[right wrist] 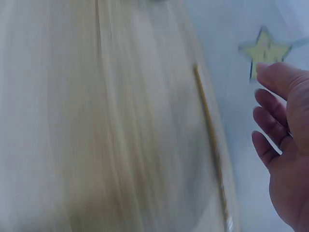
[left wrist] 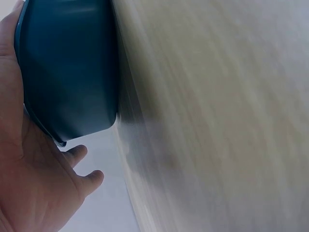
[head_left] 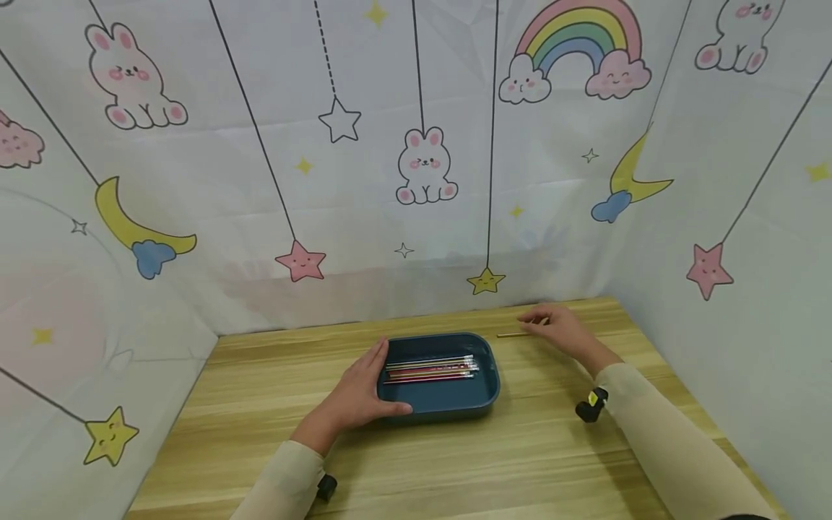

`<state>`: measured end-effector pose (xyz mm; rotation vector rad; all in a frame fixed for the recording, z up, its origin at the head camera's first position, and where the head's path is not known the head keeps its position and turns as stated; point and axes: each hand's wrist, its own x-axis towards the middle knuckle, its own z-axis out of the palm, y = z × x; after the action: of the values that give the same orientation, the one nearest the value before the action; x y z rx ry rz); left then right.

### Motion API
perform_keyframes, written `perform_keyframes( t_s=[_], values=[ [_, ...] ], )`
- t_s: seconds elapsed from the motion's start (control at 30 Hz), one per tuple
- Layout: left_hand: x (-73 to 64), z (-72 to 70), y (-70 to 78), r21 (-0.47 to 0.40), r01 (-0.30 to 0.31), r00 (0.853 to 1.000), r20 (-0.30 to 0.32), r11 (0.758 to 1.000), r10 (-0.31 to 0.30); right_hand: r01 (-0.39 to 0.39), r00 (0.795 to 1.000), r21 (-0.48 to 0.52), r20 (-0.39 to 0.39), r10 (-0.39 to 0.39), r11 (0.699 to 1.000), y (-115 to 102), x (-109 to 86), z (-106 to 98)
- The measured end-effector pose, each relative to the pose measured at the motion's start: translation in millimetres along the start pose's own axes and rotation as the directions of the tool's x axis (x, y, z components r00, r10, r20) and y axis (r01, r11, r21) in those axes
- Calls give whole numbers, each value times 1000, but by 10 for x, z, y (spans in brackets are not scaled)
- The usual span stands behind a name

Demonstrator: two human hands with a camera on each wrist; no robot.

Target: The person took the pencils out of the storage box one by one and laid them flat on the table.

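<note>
On the table sits a dark blue tray [head_left: 448,413] holding several pencils [head_left: 429,370] that lie side by side, with silvery ends to the right. My left hand [head_left: 354,386] holds the tray's left end, thumb over the near rim and fingers at the far left corner. In the left wrist view, two fingertips of that hand [left wrist: 46,179] reach past the tray's corner [left wrist: 72,72]. One gold pencil [right wrist: 211,130] lies on the table right of the tray. My right hand [head_left: 552,328] hovers by it, fingers loosely bent, apart from the pencil in the right wrist view.
The wood-grain table [head_left: 273,404] runs up to a white cloth backdrop [head_left: 364,209] printed with rabbits, stars and moons. Cloth also hangs along both sides. A small black device [head_left: 590,406] is at the right wrist, another [head_left: 327,487] at the left.
</note>
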<state>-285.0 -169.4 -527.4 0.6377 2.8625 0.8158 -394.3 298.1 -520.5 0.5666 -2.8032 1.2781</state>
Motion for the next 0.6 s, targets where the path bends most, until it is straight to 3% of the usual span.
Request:
perform_keyframes(
  t_s=[0.27, 0.6],
  values=[
    [4, 7, -3, 1, -7, 1000, -5, 1000, 7, 80, 995, 73, 59, -85, 994, -563, -35, 202],
    [-2, 2, -5, 1, -6, 1000, -2, 1000, 6, 192, 967, 113, 146, -208, 975, -984, 6, 468]
  ],
)
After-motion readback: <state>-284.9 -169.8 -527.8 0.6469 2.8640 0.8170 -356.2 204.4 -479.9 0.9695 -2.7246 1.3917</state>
